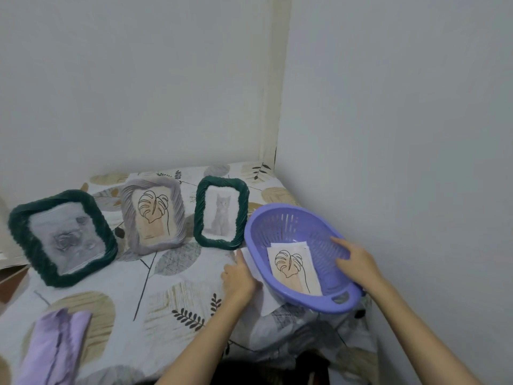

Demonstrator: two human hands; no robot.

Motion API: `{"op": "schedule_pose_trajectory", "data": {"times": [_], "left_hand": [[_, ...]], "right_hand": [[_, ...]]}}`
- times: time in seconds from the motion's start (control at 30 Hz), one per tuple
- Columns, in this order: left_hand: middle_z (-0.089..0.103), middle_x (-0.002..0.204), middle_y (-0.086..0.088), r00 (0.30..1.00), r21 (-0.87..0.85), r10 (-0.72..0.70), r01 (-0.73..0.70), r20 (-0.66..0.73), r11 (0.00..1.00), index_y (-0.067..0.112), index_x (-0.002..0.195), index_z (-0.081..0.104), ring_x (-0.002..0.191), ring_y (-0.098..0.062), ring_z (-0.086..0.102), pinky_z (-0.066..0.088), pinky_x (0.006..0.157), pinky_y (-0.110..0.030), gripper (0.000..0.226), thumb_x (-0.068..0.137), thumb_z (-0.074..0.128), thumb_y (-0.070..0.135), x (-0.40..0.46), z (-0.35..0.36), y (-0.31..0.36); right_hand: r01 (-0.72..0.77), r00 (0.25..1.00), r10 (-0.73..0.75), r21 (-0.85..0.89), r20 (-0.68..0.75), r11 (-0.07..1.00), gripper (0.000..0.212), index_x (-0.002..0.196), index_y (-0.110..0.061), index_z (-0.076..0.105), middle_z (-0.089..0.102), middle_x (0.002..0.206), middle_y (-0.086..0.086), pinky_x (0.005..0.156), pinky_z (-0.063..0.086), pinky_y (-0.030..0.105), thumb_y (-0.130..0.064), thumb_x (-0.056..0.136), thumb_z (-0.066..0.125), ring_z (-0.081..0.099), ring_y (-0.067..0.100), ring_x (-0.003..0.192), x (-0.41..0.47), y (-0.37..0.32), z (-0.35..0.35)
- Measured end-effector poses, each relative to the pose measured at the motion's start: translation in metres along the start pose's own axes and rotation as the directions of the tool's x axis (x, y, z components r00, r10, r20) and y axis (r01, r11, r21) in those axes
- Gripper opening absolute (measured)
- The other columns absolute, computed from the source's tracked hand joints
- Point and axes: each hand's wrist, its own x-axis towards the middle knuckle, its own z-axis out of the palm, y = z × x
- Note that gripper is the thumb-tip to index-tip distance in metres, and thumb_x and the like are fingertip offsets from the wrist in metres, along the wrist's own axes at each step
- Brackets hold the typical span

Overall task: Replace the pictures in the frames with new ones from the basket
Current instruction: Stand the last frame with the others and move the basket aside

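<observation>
Lilac cloth on leaf-print tablecloth.

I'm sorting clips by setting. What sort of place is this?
Probably a room in a home: a table with a leaf-print tablecloth pushed into a plain wall corner, decorative picture frames standing on it, and a plastic household basket.
</observation>
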Motion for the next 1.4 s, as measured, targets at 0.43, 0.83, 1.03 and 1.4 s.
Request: {"op": "schedule_pose_trajectory", "data": {"times": [0.43, 0.83, 1.03, 1.4], "left_hand": [[0.056, 0.122, -0.01, 0.995, -0.374, 0.098, -0.091, 0.0, 0.923, 0.015, 0.118, 0.058, 0.1, -0.023, 0.053, 0.042, 0.077, -0.024, 0.056, 0.07, 0.065, -0.011, 0.0, -0.001, -0.008], [0.049, 0.124, -0.008, 0.919, -0.665, 0.09, -0.343, -0.384, 0.663, 0.033, 0.124, 0.045, 0.096, -0.028, 0.054, 0.049, 0.084, -0.05, 0.072, 0.073, 0.056, -0.017, -0.017, -0.105, -0.037], [0.053, 0.12, -0.003, 0.903, -0.749, 0.103, -0.405, -0.416, 0.525, 0.03, 0.145, 0.015, 0.104, -0.021, 0.056, 0.047, 0.089, -0.041, 0.093, 0.077, 0.06, -0.014, -0.034, -0.131, -0.011], [0.071, 0.102, -0.004, 0.876, -0.782, 0.459, -0.39, -0.152, 0.486, 0.006, 0.105, 0.064, 0.086, -0.014, 0.065, 0.051, 0.068, -0.02, 0.021, 0.093, 0.048, 0.013, -0.067, -0.099, 0.035]], "right_hand": [[0.021, 0.995, 0.018, 0.384, -0.097, 0.923, 0.059, 0.131, -0.02, 0.052, 0.057, 0.129, 0.006, 0.096, 0.047, 0.038, 0.009, 0.079, 0.05, 0.056, 0.019, 0.111, -0.004, 0.026, -0.028], [0.03, 1.0, -0.025, 0.353, -0.02, 0.935, 0.057, 0.132, -0.019, 0.051, 0.056, 0.13, 0.009, 0.094, 0.047, 0.04, 0.007, 0.082, 0.05, 0.057, 0.025, 0.109, -0.007, 0.016, -0.003], [0.077, 0.997, -0.076, 0.088, -0.016, 0.993, 0.054, 0.134, -0.026, 0.047, 0.049, 0.132, 0.017, 0.09, 0.041, 0.031, -0.004, 0.085, 0.055, 0.053, 0.029, 0.11, -0.014, -0.004, -0.002], [0.275, 0.917, -0.397, 0.802, -0.052, 0.531, 0.048, 0.135, -0.028, 0.038, 0.063, 0.108, -0.015, 0.083, 0.051, 0.018, -0.039, 0.09, 0.046, 0.062, -0.002, 0.098, -0.096, -0.146, 0.02]]}}
